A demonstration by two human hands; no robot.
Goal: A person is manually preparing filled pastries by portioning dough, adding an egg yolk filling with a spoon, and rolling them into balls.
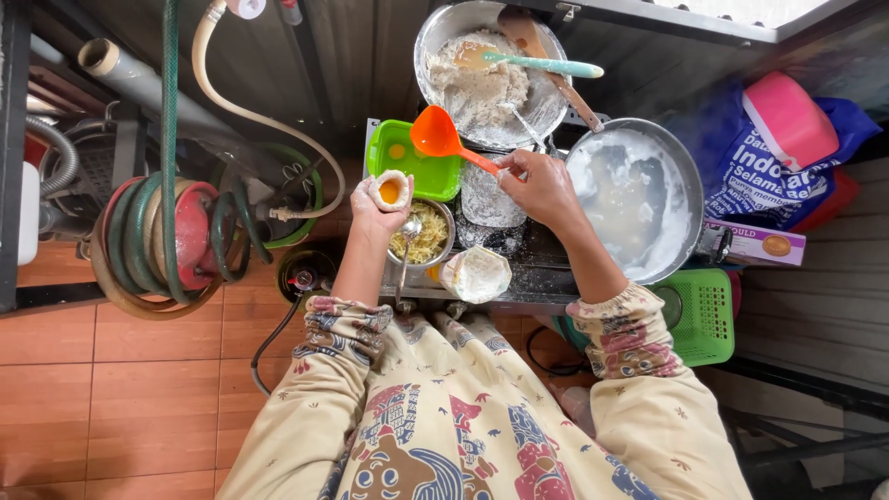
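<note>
While the left hand [378, 206] cupped a filled dough ball [390, 190], the right hand [539, 185] pinched an orange ladle [443, 139] over the green tub [414, 163]

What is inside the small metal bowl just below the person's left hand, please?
The metal bowl holds pale yellow shredded filling, with a metal spoon resting in it. The bowl's bottom is hidden under the filling. The left hand hovers beside its rim.

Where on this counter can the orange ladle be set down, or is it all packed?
Crowded. The right hand holds the orange plastic ladle over the green square tub; the left hand cups a dough piece with yolk. The flour-dusted strip between the small noodle bowl and the large white-coated pan is the only bare patch.
</note>
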